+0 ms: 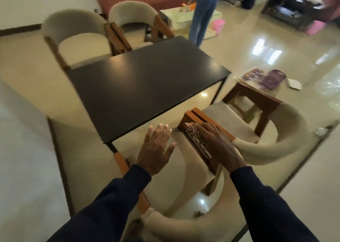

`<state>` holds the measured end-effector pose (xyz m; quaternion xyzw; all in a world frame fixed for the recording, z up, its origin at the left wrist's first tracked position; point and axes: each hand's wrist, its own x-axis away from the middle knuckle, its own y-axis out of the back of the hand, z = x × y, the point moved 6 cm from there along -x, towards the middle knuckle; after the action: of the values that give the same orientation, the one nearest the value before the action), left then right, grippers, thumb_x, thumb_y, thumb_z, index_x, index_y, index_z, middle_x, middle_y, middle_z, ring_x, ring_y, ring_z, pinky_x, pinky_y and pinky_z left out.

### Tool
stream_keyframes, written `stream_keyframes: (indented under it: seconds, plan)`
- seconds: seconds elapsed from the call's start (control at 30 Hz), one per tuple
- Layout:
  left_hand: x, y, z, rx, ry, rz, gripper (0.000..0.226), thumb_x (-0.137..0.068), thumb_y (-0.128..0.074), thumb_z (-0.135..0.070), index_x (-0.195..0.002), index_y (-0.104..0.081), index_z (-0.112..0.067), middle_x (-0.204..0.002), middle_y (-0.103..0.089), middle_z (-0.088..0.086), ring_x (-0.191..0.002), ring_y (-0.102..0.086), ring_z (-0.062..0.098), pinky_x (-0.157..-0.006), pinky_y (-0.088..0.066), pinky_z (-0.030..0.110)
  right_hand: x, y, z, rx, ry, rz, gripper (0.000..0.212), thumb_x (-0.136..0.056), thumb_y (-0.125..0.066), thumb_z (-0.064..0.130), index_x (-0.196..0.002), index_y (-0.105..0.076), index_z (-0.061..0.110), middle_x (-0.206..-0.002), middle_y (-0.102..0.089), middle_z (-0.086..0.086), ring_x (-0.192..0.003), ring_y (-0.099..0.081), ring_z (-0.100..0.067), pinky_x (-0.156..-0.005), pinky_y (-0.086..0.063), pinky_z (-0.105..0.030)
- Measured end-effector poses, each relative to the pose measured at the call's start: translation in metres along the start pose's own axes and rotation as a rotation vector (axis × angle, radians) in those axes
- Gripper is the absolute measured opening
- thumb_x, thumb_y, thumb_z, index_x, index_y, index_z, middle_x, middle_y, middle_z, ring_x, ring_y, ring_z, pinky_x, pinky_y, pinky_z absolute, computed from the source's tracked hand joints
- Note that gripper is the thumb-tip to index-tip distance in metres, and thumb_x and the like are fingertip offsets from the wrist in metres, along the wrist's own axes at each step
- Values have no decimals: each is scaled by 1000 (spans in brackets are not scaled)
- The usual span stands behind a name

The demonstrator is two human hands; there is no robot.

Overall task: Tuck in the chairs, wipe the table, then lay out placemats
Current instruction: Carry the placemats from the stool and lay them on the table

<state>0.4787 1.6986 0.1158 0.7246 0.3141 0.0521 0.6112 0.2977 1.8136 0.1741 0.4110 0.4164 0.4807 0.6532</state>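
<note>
The person stands behind the near chair [184, 221], whose cream backrest curves below both forearms. The left hand [156, 149] hovers over the seat with its fingers [161, 131] straight and spread apart, holding nothing; whether it touches the cushion cannot be told. The right hand [217, 146] lies flat along the wooden armrest [186, 121], fingers [206, 129] straight and close together, resting on the wood and not curled round it. The dark worktop [147, 80] lies just ahead of the left fingertips, with its near edge over the front of the seat. A second chair [287, 131] stands to the right of the right fingers, its own armrest touching or nearly touching the one under the hand. Two far chairs [73, 26] [132, 12] sit beyond the worktop, well ahead of both hands. No cloth or placemat can be identified. Judged from this, the chair-tucking step is in hand and wiping has not begun. Hazards: a forward push may trap the right fingers between the two adjoining armrests, because the gap there is minimal. The opposite armrest [119, 161] stands close to the worktop leg [112, 148]; a skewed push could drive one against the other. A flat, unclamped hand gives little steering and may slide along the polished wood.
</note>
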Motion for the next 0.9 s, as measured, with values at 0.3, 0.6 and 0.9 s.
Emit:
stream_keyframes:
  seconds: [0.3, 0.6, 0.9]
  plan:
    - [-17, -27, -67, -111, 321, 4, 59, -114, -31, -48, -155, -49, -11, -162, -48, 13, -156, -37, 29, -128, -27, 56, -29, -20, -93, -81, 270, 143, 76, -93, -82, 15, -160, -48, 20, -160, -51, -10, -147, -49, -32, -122, -40, -49]
    - [-43, -37, -98, -157, 443, 28, 67, -114, -18, -53, -155, -49, -11, -162, -47, 14, -156, -36, 30, -129, -27, 57, -42, 8, -127, -69, 405, 146, 85, -83, -93, 18, -157, -50, 19, -156, -55, -13, -141, -55, -37, -115, -43, -51]
    - [-78, -67, -133, -103, 416, -22, 63, -113, -27, -49, -154, -52, -7, -162, -47, 17, -154, -40, 34, -124, -33, 61, -34, 21, -177, 24, 358, 120, 85, -82, -94, 16, -154, -50, 24, -150, -60, -13, -136, -59, -39, -112, -44, -51]
